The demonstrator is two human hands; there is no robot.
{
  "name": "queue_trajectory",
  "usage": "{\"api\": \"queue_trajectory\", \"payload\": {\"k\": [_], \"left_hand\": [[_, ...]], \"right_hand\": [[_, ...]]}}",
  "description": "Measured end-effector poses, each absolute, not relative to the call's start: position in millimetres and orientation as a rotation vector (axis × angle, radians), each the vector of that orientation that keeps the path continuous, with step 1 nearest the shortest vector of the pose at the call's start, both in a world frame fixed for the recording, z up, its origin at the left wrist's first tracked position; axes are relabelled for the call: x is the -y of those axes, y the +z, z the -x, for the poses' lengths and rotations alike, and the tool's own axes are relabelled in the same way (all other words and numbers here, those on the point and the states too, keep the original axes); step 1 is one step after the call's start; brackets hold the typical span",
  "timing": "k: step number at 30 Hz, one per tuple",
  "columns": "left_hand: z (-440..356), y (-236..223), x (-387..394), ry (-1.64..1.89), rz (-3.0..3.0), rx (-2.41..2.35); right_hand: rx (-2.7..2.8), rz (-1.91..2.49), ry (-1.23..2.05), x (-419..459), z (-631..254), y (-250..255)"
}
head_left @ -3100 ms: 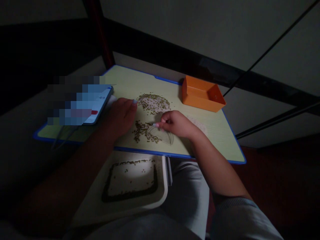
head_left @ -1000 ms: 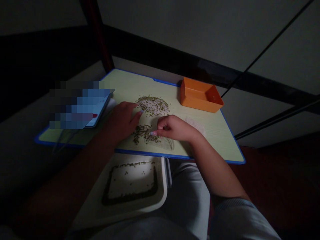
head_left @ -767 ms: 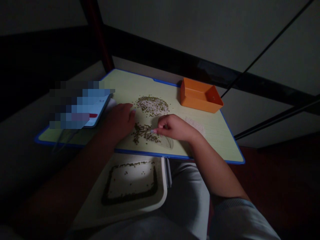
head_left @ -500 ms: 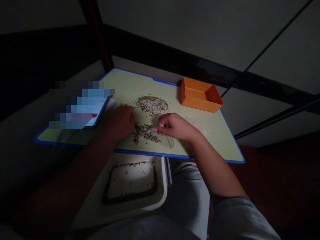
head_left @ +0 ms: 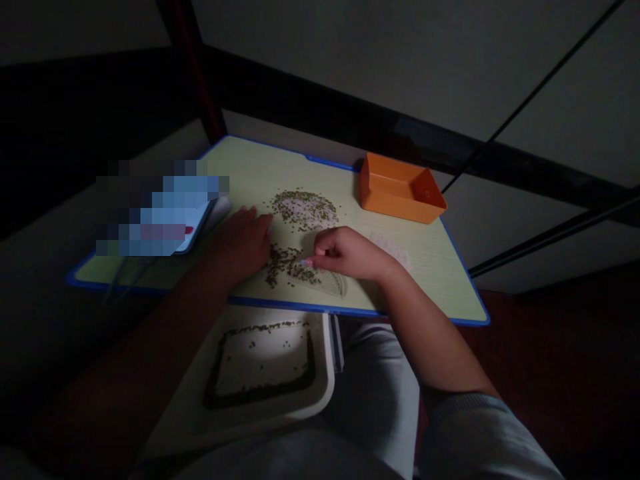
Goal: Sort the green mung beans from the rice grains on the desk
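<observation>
Pinching, seemingly, one clear protractor (head_left: 334,284): my right hand (head_left: 351,253), nearly closed; plastic likely light, stiff, best rim-held.

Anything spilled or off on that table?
Nothing looks damaged or tipped; the orange box stands upright. The mixed grain pile and the dark grain patch near the right hand lie loose on the tabletop with ragged, scattered edges, so they could pass for a spill.

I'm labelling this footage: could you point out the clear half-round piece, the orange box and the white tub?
Clear half-round piece (head_left: 332,283): head view, near its curved edge.
Orange box (head_left: 400,209): head view, outer near wall.
White tub (head_left: 329,367): head view, rim at picture right.
</observation>
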State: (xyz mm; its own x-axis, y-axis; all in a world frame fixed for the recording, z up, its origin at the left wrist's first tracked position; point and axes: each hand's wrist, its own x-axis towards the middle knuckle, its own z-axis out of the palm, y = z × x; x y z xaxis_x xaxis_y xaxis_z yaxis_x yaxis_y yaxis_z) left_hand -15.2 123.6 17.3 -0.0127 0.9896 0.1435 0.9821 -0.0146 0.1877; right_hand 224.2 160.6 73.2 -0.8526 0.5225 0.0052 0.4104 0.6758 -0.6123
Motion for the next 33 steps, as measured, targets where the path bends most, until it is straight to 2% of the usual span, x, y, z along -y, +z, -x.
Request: {"api": "queue_trajectory", "payload": {"k": [20,33], "left_hand": [[13,17,-122,0.312,-2.214,-2.204],[14,18,-122,0.31,-2.224,-2.199]], "right_hand": [[2.716,0.554,0.763,-158,-210,59],[2.608,0.5,0.904,-163,-218,67]]}}
